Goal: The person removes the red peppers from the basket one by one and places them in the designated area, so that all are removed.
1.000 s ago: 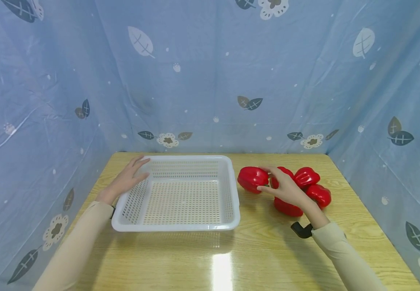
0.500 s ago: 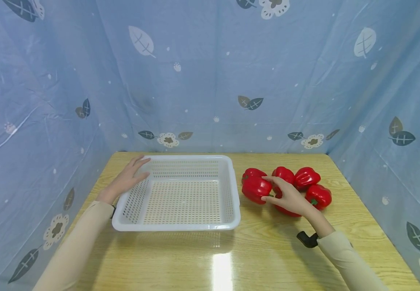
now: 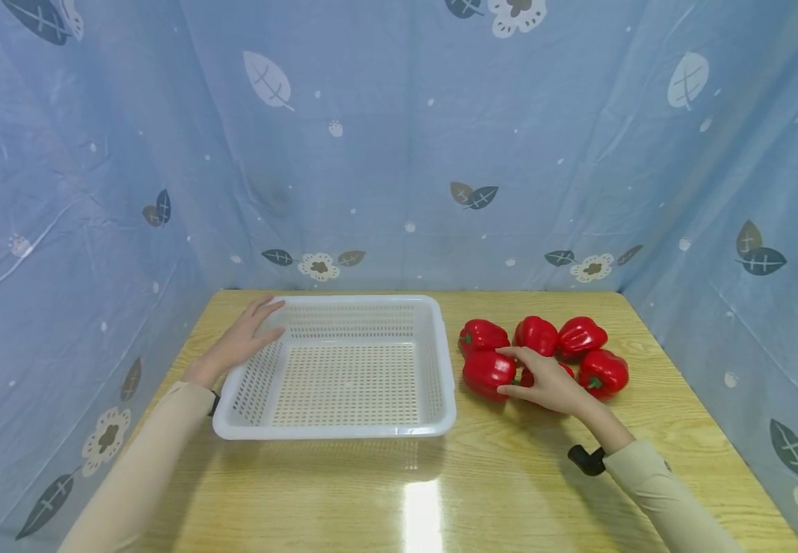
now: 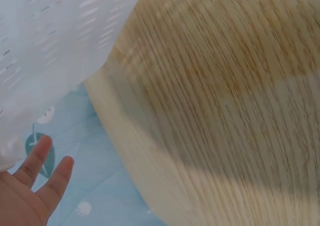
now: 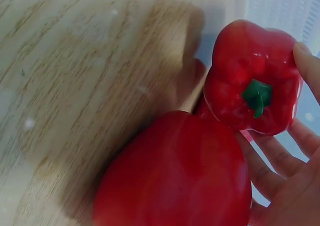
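Note:
My right hand [image 3: 547, 382] grips a red bell pepper [image 3: 488, 375], thumb on the near side and fingers on the far side. In the right wrist view its green stem [image 5: 257, 93] faces the camera, and the fingers [image 5: 280, 158] curve behind it. Another red bell pepper [image 3: 483, 336] lies just behind the gripped one, and one more [image 5: 175, 176] sits close under the hand, partly hidden by it in the head view. My left hand [image 3: 238, 343] lies over the left rim of a white perforated basket [image 3: 336, 432], fingers extended.
The basket holds nothing and stands on the wooden table [image 3: 316, 491]. More red bell peppers, one at the back [image 3: 537, 336], one at the back right [image 3: 581, 337] and one at the right [image 3: 604, 374], lie beyond the right hand. A blue patterned curtain [image 3: 399, 153] encloses the table's back and sides.
My right hand has brought the gripped bell pepper toward the front and slightly right, uncovering the pepper behind it; it is lower now. The left hand has stayed at the basket rim.

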The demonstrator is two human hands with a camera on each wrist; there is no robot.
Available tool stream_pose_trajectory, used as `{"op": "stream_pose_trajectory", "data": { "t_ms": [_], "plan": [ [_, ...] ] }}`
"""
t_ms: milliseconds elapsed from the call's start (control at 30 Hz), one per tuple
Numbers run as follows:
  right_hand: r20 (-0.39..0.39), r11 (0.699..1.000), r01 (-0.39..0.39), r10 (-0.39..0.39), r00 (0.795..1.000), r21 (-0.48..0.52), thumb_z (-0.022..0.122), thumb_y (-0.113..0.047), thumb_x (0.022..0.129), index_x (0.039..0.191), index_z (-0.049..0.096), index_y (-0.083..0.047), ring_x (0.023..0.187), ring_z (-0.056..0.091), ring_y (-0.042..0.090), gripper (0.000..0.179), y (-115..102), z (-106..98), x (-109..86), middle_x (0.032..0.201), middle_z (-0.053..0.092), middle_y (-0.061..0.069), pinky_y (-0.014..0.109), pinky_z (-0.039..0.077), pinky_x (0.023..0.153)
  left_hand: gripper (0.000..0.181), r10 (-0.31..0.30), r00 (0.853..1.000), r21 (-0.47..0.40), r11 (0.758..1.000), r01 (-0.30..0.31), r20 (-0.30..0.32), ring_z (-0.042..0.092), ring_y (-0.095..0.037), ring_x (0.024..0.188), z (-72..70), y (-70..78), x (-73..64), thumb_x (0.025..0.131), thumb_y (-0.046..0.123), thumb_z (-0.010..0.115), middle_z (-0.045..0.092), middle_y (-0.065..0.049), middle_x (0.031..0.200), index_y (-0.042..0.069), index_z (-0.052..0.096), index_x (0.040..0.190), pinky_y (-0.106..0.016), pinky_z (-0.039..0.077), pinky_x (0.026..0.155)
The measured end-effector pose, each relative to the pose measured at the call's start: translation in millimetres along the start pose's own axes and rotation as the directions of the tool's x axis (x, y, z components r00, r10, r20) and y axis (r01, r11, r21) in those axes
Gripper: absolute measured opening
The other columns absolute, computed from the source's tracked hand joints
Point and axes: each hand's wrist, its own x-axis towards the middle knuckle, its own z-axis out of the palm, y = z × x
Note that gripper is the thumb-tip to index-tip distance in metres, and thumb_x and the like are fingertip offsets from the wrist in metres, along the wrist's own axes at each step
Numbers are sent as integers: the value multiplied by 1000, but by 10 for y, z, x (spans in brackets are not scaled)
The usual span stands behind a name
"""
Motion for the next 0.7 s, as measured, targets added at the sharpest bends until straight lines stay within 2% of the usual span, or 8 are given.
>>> {"op": "stream_pose_trajectory", "data": {
  "t_ms": [100, 267, 533, 700],
  "plan": [
    [10, 1000, 8, -8, 1000, -8, 73, -46, 75, 130, 49, -12, 87, 57, 20, 70, 7, 0, 7, 111, 59, 1, 40, 52, 73, 66, -6, 1000, 15, 1000, 6, 12, 9, -44, 139, -7, -6, 9, 94, 43, 50, 6, -14, 155, 15, 23, 148, -68, 16, 103],
    [27, 998, 41, -40, 999, -56, 74, -43, 75, 130, 50, -10, 89, 58, 18, 68, 40, -1, 35, 115, 59, 4, 40, 52, 75, 71, -14, 999, 36, 999, 13, 37, 9, -44, 138, -36, -2, 19, 93, 50, 47, 6, -18, 154, 13, 22, 148, -68, 16, 103],
    [61, 992, 76, -70, 996, -102, 75, -41, 75, 131, 50, -10, 102, 58, 20, 68, 54, -64, 81, 124, 57, 7, 41, 51, 82, 69, 8, 999, 65, 998, -12, 48, 11, -46, 137, -139, 0, 37, 94, 48, 44, 11, -22, 152, 7, 24, 146, -69, 15, 102],
    [71, 989, 71, -62, 996, -129, 73, -46, 75, 131, 51, -12, 101, 58, 20, 69, 59, -119, 103, 123, 57, 7, 40, 51, 82, 72, 6, 997, 102, 995, -13, 71, 13, -45, 137, -228, 18, 90, 93, 50, 44, 14, -22, 151, 7, 23, 147, -66, 16, 104]
  ]
}}
